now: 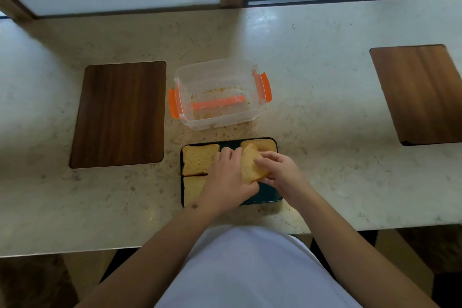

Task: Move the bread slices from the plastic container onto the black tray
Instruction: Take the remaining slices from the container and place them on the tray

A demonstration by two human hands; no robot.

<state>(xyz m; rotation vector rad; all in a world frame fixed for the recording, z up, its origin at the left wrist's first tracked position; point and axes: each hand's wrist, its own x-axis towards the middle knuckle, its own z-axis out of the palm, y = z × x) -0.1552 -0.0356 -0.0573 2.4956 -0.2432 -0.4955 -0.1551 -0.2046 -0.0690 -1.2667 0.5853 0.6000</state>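
Observation:
The black tray (265, 196) lies near the counter's front edge. On it lie a bread slice at back left (198, 160), another at front left (193, 189) partly under my left wrist, and one at back right (265, 144). Both hands hold a tilted bread slice (251, 166) above the tray's right half: my left hand (226, 177) grips its left edge, my right hand (281, 170) its right edge. The clear plastic container (217, 75) with orange clips stands just behind the tray and holds only crumbs.
A dark wooden board (120, 114) lies left of the container. A second wooden board (422, 94) lies at far right. Crumbs are scattered on the marble counter (325, 107) between container and tray. Windows run along the back.

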